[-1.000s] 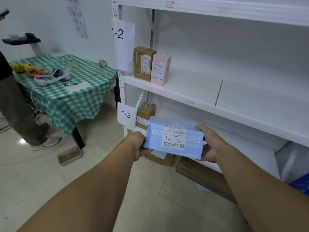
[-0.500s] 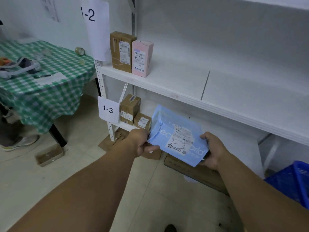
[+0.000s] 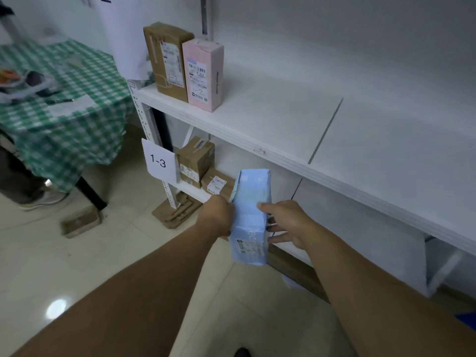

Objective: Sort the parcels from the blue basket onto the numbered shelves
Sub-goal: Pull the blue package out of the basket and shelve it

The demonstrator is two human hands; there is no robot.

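Pale-blue plastic wraps the parcel (image 3: 251, 217), a soft mailer held on edge in the air, its long side running from the person toward the rack. One end is just short of the lower shelf (image 3: 190, 190). The head view is the only one. Its label faces up at the near end, and the handwritten mark on it seems to read 1-3, though it is blurred. That would explain the aim: a paper sign (image 3: 158, 161) on the upright by this level says 1-3. Two brown boxes already stand there, a taller one (image 3: 195, 161) and a smaller one (image 3: 217, 184) just beside the parcel's far end. Turned narrow like this, the mailer looks set to slide in next to them rather than lie flat across the board. The left hand (image 3: 219, 217) grips the parcel's left side, its fingers hidden behind the plastic. The right hand (image 3: 288, 225) clamps the other side — thumb over the upper edge, fingers stretched along and under the right face. Both forearms reach forward and down, nearly straight. The upper shelf (image 3: 257, 140) carries a brown carton (image 3: 167, 60) and a pink box (image 3: 203, 73) side by side, touching, each marked 1-2. A green checked table (image 3: 64, 124) stands to the left, and a blue sliver (image 3: 467, 322) at the right edge may be the basket.
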